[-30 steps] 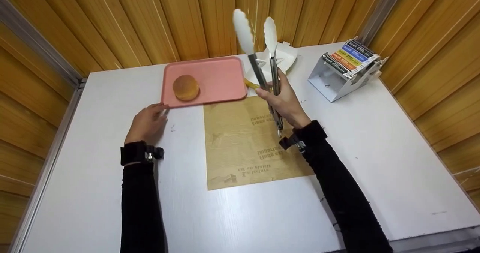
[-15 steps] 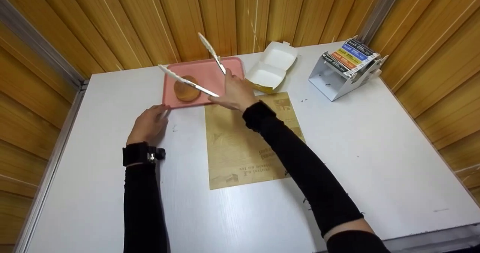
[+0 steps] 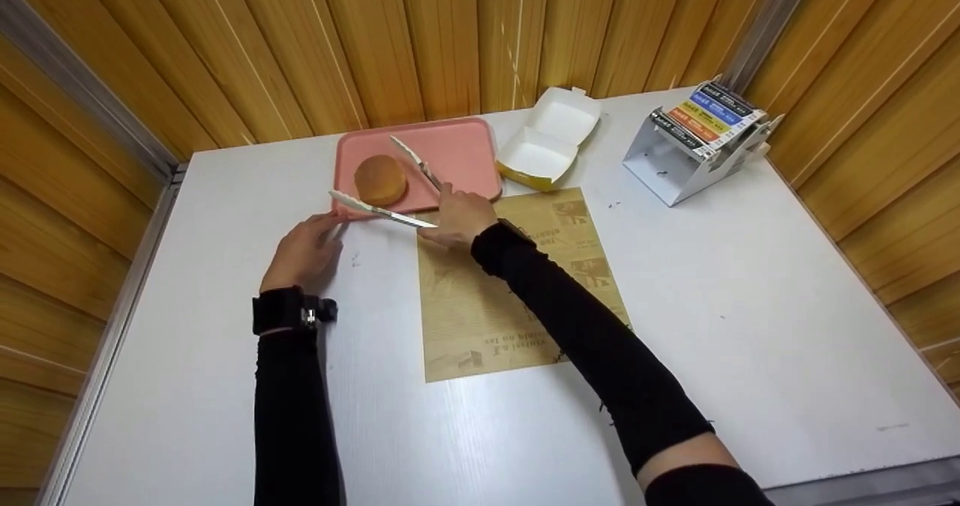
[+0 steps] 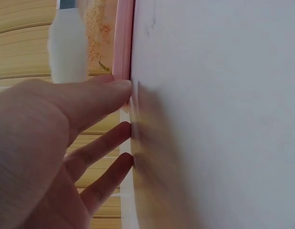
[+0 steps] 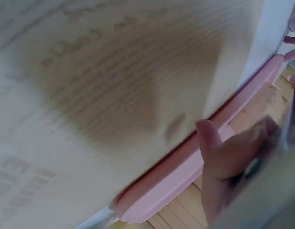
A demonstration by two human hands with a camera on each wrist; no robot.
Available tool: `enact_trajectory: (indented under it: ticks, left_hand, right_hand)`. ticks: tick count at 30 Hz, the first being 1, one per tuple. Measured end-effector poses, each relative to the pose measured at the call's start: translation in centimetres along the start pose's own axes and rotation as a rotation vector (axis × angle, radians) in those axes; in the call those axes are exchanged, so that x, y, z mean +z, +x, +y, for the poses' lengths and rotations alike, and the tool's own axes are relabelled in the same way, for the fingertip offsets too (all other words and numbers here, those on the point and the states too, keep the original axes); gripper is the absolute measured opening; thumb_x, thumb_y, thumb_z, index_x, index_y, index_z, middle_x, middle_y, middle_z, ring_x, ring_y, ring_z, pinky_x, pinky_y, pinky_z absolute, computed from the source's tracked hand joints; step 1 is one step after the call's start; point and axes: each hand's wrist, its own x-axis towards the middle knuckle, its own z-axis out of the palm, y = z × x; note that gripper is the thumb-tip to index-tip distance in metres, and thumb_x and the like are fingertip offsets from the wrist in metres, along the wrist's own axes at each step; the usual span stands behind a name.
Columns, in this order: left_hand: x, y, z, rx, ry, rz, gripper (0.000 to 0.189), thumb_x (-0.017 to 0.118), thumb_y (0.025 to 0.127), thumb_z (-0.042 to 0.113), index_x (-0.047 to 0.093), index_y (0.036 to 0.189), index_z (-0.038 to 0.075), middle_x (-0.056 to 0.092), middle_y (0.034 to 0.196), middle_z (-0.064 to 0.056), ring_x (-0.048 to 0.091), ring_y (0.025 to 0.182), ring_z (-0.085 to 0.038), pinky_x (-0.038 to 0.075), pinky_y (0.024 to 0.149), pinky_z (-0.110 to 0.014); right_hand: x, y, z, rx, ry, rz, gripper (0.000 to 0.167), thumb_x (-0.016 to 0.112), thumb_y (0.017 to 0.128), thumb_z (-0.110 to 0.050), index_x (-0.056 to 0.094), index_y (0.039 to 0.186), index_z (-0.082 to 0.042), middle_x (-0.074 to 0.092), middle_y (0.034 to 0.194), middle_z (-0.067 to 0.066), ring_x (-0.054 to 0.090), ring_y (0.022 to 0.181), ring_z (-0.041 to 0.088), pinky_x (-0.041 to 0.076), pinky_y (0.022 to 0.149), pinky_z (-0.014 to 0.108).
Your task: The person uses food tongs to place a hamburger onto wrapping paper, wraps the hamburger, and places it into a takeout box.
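Note:
A round burger [image 3: 380,180] with a smooth brown bun lies on the left part of the pink tray [image 3: 454,146]. My right hand [image 3: 461,217] grips metal tongs [image 3: 394,217] with white scalloped tips. The tongs are spread, one arm near each side of the burger; contact cannot be made out. With thumb and index finger, my left hand [image 3: 301,255] pinches the tray's near left corner, its other fingers spread. In the left wrist view, one white tong tip [image 4: 68,47] appears beside a crumbly orange filling and a bit of green.
Printed brown wrapping paper [image 3: 465,303] lies flat in front of the tray, under my right forearm. An open clamshell box [image 3: 544,146], white inside, stands right of the tray. Farther right is a white dispenser [image 3: 694,142] with coloured labels. Wooden panels [image 3: 435,41] rise behind the table.
My right hand has swung left with the tongs, from raised over the paper down to the burger. The tong tips have lowered to either side of it. My left hand stays at the tray corner.

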Motion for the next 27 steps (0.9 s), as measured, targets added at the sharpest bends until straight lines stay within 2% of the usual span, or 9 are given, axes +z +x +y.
enact_trajectory:
  ticks: [5, 9, 13, 19, 27]
  left_hand:
    - [-0.1, 0.1, 0.1, 0.008, 0.008, -0.011, 0.051, 0.058, 0.103, 0.011, 0.051, 0.154, 0.014, 0.045, 0.161, -0.014, 0.036, 0.152, -0.039, 0.026, 0.125, -0.059]
    - [-0.3, 0.0, 0.2, 0.020, 0.025, -0.019, 0.051, 0.057, 0.104, 0.010, 0.050, 0.154, 0.011, 0.042, 0.162, -0.016, 0.034, 0.152, -0.040, 0.025, 0.125, -0.059]
    - [-0.2, 0.0, 0.2, 0.049, 0.049, -0.022, 0.052, 0.058, 0.102, 0.008, 0.049, 0.154, 0.007, 0.042, 0.162, -0.019, 0.035, 0.151, -0.043, 0.025, 0.125, -0.058]
    - [-0.3, 0.2, 0.1, 0.045, 0.043, -0.038, 0.053, 0.059, 0.102, 0.009, 0.049, 0.155, 0.008, 0.040, 0.163, -0.018, 0.033, 0.152, -0.043, 0.025, 0.125, -0.058]
    - [-0.3, 0.1, 0.1, 0.027, 0.040, -0.056, 0.054, 0.058, 0.103, 0.011, 0.047, 0.156, 0.011, 0.039, 0.164, -0.017, 0.031, 0.153, -0.043, 0.024, 0.125, -0.059]
  right_hand:
    - [0.2, -0.2, 0.5, -0.025, -0.048, -0.026, 0.081, 0.063, 0.095, -0.062, 0.050, 0.139, 0.005, 0.069, 0.120, 0.023, 0.069, 0.109, 0.038, 0.056, 0.097, 0.046]
    - [0.4, -0.3, 0.8, -0.036, -0.056, -0.012, 0.075, 0.060, 0.100, -0.055, 0.048, 0.144, 0.004, 0.068, 0.125, 0.024, 0.067, 0.114, 0.039, 0.054, 0.100, 0.048]
    - [0.5, -0.4, 1.0, -0.044, -0.072, 0.020, 0.067, 0.060, 0.102, -0.048, 0.048, 0.145, 0.002, 0.068, 0.122, 0.024, 0.067, 0.113, 0.040, 0.054, 0.098, 0.050]
    - [-0.3, -0.7, 1.0, -0.066, -0.038, 0.075, 0.065, 0.062, 0.101, -0.049, 0.054, 0.140, 0.003, 0.069, 0.119, 0.024, 0.068, 0.110, 0.041, 0.055, 0.097, 0.051]
    - [-0.5, -1.2, 1.8, -0.094, -0.064, 0.101, 0.065, 0.061, 0.101, -0.052, 0.057, 0.136, 0.003, 0.071, 0.113, 0.024, 0.069, 0.105, 0.040, 0.056, 0.093, 0.051]
